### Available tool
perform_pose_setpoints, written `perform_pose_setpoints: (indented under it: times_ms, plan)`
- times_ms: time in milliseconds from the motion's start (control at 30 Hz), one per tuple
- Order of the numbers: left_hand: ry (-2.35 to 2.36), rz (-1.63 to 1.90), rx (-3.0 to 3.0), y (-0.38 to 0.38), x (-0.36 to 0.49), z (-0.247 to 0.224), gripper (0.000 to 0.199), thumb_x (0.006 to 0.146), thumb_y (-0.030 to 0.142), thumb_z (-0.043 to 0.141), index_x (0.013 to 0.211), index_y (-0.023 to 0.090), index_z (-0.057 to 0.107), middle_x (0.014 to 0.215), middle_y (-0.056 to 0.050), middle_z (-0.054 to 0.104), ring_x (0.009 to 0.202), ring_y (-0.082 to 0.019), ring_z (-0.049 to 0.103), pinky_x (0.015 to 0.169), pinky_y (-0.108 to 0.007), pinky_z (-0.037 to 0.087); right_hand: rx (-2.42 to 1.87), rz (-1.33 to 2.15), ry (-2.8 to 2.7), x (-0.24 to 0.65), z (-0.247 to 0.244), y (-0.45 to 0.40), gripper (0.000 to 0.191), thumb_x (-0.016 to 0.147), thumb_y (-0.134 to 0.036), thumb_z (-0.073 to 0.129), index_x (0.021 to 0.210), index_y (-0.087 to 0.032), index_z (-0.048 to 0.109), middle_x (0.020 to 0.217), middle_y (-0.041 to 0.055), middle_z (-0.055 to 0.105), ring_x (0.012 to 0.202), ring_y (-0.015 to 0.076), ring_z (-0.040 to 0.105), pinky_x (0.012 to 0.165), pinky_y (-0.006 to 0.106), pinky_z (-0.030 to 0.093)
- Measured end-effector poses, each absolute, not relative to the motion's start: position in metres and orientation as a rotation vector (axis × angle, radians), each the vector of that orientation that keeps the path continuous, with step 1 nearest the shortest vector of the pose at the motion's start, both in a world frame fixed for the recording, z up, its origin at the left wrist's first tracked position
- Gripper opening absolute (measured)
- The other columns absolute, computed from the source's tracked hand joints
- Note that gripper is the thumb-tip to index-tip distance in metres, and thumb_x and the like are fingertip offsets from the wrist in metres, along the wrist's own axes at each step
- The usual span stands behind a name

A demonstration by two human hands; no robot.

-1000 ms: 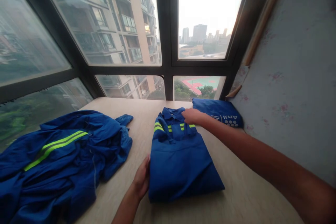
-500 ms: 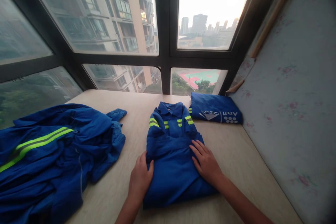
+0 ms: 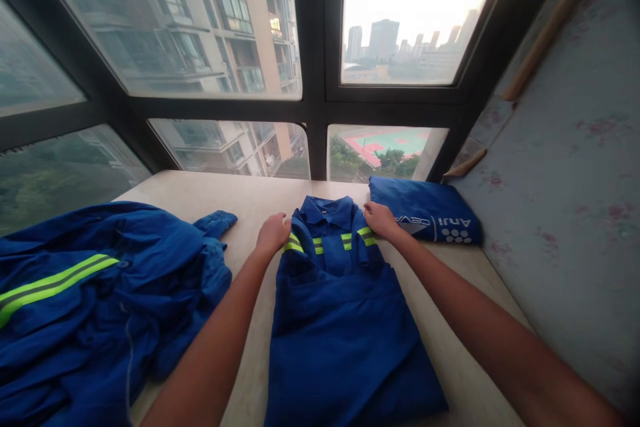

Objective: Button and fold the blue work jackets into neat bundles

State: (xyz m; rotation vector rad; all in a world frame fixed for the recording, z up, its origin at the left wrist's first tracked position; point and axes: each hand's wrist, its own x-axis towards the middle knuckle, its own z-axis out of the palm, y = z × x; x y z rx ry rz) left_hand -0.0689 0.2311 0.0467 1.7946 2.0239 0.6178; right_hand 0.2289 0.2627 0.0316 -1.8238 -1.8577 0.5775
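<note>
A partly folded blue jacket (image 3: 340,333) with yellow-green reflective bands lies in the middle of the pale surface, its collar toward the window. My left hand (image 3: 274,232) pinches the jacket's left shoulder edge beside the band. At the opposite shoulder, my right hand (image 3: 379,219) has its fingers closed on the cloth near the collar. Behind my right hand sits a folded blue garment (image 3: 425,203) with white lettering, which the hand partly covers.
A crumpled blue garment (image 3: 75,307) with a yellow-green stripe spreads over the left of the pale surface (image 3: 215,190). Dark window frames (image 3: 314,107) rise at the back. A flowered wall (image 3: 565,213) bounds the right side.
Both hands have moved from the sides of the jacket's lower part up to its shoulders and closed on the cloth. The jacket's lower part now reaches closer to me.
</note>
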Motion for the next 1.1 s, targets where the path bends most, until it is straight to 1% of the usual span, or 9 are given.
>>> perform_pose_setpoints:
  times_ms: [167,267,467,600,700,800,933,1033,1100]
  plan:
    - [1.842,0.59,1.58,0.307,-0.068,0.018,0.017,0.078,0.022,0.063,0.082,0.008,0.072,0.091,-0.017,0.075,0.095,-0.029,0.067,0.085,-0.035,0.047,-1.877,0.783,-1.756,0.21,0.008,0.342,0.015,0.071,-0.009,0.064,0.082,-0.011,0.075,0.093,0.0151,0.076,0.1,0.0313,0.068,0.087,0.033,0.051]
    - [1.666,0.634,1.442,0.324,-0.068,0.005,0.02,0.071,0.03,0.072,0.076,0.011,0.074,0.08,-0.012,0.075,0.081,-0.027,0.068,0.075,-0.033,0.051,-1.824,0.915,-1.624,0.204,-0.014,0.364,0.013,0.069,-0.012,0.068,0.08,-0.014,0.075,0.084,0.0099,0.076,0.089,0.0277,0.071,0.077,0.03,0.054]
    - [1.411,0.894,1.221,0.321,-0.08,-0.013,0.048,0.061,0.055,0.075,0.089,0.016,0.073,0.089,-0.009,0.076,0.081,-0.024,0.069,0.073,-0.033,0.054,-1.542,1.108,-1.296,0.204,-0.037,0.366,0.014,0.074,-0.025,0.071,0.085,-0.018,0.073,0.084,0.0053,0.076,0.081,0.0221,0.071,0.072,0.03,0.057]
    - [1.36,1.02,1.153,0.309,-0.087,-0.017,0.049,0.053,0.048,0.079,0.09,0.017,0.071,0.089,-0.008,0.075,0.083,-0.023,0.068,0.076,-0.035,0.053,-1.318,1.239,-1.15,0.201,-0.031,0.358,0.019,0.072,-0.021,0.073,0.09,-0.022,0.068,0.09,0.0021,0.076,0.084,0.0193,0.07,0.076,0.03,0.058]
    - [1.339,0.994,1.157,0.305,-0.089,-0.007,0.046,0.05,0.039,0.08,0.09,0.017,0.071,0.091,-0.007,0.075,0.083,-0.024,0.067,0.074,-0.033,0.05,-1.248,1.349,-1.089,0.202,-0.023,0.354,0.024,0.066,-0.014,0.072,0.088,-0.022,0.067,0.084,0.0004,0.075,0.079,0.018,0.069,0.073,0.029,0.057]
    - [1.357,0.905,1.174,0.31,-0.088,0.008,0.045,0.059,0.047,0.076,0.094,0.018,0.073,0.095,-0.008,0.075,0.086,-0.025,0.067,0.07,-0.032,0.047,-1.242,1.455,-1.07,0.207,-0.015,0.353,0.021,0.064,-0.013,0.068,0.084,-0.021,0.066,0.074,-0.0009,0.071,0.068,0.0146,0.064,0.066,0.026,0.052]
    - [1.472,0.795,1.216,0.327,-0.081,0.024,0.053,0.07,0.066,0.062,0.088,0.018,0.074,0.083,-0.01,0.074,0.081,-0.027,0.065,0.068,-0.034,0.043,-1.301,1.564,-1.046,0.214,-0.001,0.357,0.009,0.074,-0.029,0.062,0.074,-0.02,0.062,0.063,0.0003,0.063,0.057,0.0136,0.055,0.057,0.026,0.045]
    - [1.536,0.792,1.287,0.339,-0.073,0.033,0.036,0.065,0.051,0.073,0.079,0.018,0.071,0.076,-0.006,0.07,0.079,-0.024,0.062,0.067,-0.031,0.042,-1.387,1.568,-1.096,0.214,0.014,0.361,0.019,0.078,-0.039,0.063,0.073,-0.021,0.061,0.066,0.0014,0.064,0.06,0.0147,0.055,0.059,0.027,0.044]
    - [1.556,0.795,1.336,0.345,-0.067,0.038,0.028,0.062,0.04,0.074,0.08,0.019,0.07,0.077,-0.004,0.068,0.078,-0.022,0.06,0.067,-0.03,0.041,-1.425,1.536,-1.209,0.212,0.027,0.364,0.014,0.076,-0.034,0.068,0.075,-0.021,0.065,0.071,0.0013,0.066,0.066,0.0142,0.057,0.064,0.026,0.045]
